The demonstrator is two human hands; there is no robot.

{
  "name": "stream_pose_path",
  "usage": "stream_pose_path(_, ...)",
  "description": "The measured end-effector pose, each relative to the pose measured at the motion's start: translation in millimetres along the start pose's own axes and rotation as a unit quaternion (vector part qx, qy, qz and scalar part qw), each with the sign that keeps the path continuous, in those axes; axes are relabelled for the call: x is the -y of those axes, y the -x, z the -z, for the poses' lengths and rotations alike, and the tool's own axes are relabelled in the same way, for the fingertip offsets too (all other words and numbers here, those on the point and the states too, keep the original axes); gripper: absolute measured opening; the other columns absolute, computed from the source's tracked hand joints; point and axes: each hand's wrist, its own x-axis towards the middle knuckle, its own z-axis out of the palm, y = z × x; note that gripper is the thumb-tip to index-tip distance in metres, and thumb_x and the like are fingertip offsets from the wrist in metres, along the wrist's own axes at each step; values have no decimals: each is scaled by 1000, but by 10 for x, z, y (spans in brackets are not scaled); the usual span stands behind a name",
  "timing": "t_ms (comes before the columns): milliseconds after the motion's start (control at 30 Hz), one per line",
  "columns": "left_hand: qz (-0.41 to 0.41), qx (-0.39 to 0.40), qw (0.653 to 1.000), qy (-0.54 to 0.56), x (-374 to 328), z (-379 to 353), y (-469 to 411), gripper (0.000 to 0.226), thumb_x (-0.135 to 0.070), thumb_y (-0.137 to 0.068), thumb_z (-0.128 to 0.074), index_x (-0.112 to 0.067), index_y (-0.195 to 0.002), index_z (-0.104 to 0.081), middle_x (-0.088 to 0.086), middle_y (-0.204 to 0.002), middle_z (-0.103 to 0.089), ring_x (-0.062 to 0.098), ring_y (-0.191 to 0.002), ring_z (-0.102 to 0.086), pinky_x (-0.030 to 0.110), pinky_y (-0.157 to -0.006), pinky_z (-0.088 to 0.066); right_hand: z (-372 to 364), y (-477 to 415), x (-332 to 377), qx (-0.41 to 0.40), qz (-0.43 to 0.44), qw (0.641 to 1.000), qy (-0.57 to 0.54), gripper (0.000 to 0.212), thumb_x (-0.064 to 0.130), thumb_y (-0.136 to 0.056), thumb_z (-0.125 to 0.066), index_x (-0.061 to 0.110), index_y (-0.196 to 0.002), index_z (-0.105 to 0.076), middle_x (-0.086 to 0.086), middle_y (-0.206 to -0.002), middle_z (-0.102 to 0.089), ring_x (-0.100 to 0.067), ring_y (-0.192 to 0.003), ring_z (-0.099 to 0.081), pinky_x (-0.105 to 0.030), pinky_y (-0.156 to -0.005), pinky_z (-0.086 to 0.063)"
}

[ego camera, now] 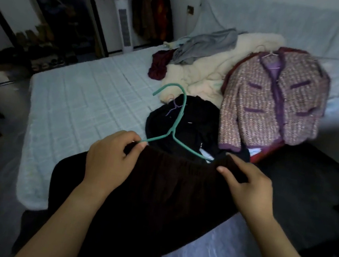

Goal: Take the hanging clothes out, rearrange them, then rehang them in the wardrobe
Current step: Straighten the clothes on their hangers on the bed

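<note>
I see my left hand (111, 155) pinching the gathered waistband of a dark brown garment (165, 193), thumb and forefinger closed on the cloth and on one arm tip of a teal wire hanger (173, 126). My right hand (248, 184) grips the waistband's other end, thumb on top and fingers curled under. The garment may be a skirt; the light is too dim to say. It hangs between my hands over the near edge of the bed (79, 104).

The hanger's hook points away from me, across a black heap of clothes (187, 120) just beyond the waistband. Right of that lies a purple tweed jacket (279, 96), with a cream fleece coat (206, 67), a grey garment (205, 43) and a maroon one (160, 65) behind. Far back, coats hang on a clothes rail (150, 13) beside a white tower fan (123, 24).
</note>
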Motion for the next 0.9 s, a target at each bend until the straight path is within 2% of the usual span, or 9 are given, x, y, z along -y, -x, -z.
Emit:
stream_pose_path(133,-9,16,998,65,-415,-295,-287,20,-41,-90,-52,-26,-85,-64,-11,-78,-62,7,-61,-55,33,-63,-46,435,-332,-233,-57,23,997,44,54,56,-73,-61,20,-113,-68,-1,-93,-70,-13,-86,-64,-5,-80,-38)
stream_pose_path(267,2,18,993,113,-692,-581,-541,21,-43,-91,-50,-27,-87,-64,-10,-77,-61,7,-59,-54,31,-60,-46,692,-745,-463,-100,51,987,112,55,61,-77,-58,24,-115,-67,-2,-91,-69,-16,-87,-63,-23,-81,-44)
stream_pose_path(367,12,6,990,142,-816,-811,-829,20,-43,-91,-51,-27,-89,-64,-11,-75,-61,6,-57,-53,28,-58,-44,784,-1170,-592,-111,78,980,149,53,60,-79,-55,26,-118,-65,-1,-88,-67,-15,-85,-59,-26,-80,-42)
stream_pose_path(533,61,-5,981,185,-746,-1302,-1457,19,-44,-91,-52,-29,-88,-63,-12,-67,-58,5,-56,-52,23,-55,-36,593,-2043,-849,-81,116,978,151,52,59,-79,-57,28,-119,-64,-2,-90,-67,-17,-86,-60,-38,-80,-49)
stream_pose_path(633,95,-2,973,208,-586,-1637,-1893,19,-45,-90,-52,-31,-88,-64,-13,-72,-61,5,-59,-55,24,-56,-40,307,-2606,-1020,-54,137,976,159,52,59,-78,-61,27,-119,-64,-1,-90,-67,-16,-83,-60,-36,-79,-48)
stream_pose_path(733,111,-2,971,210,-414,-1863,-2323,17,-43,-90,-53,-31,-83,-63,-12,-76,-63,7,-64,-59,30,-60,-47,-12,-3146,-1181,-12,126,981,144,53,60,-76,-59,29,-119,-63,1,-96,-68,-16,-90,-61,-43,-86,-48)
stream_pose_path(833,128,-18,971,201,-277,-1975,-2693,16,-41,-90,-54,-31,-82,-63,-12,-79,-64,6,-71,-60,30,-64,-48,-333,-3628,-1285,10,131,983,131,53,63,-76,-58,31,-118,-64,1,-92,-68,-16,-88,-61,-35,-84,-48)
stream_pose_path(900,139,-35,971,192,-195,-2001,-2936,15,-39,-90,-56,-30,-81,-63,-11,-79,-64,6,-74,-60,29,-65,-47,-529,-3939,-1280,10,139,983,118,52,63,-76,-58,33,-117,-64,-1,-89,-67,-17,-86,-61,-37,-83,-48)
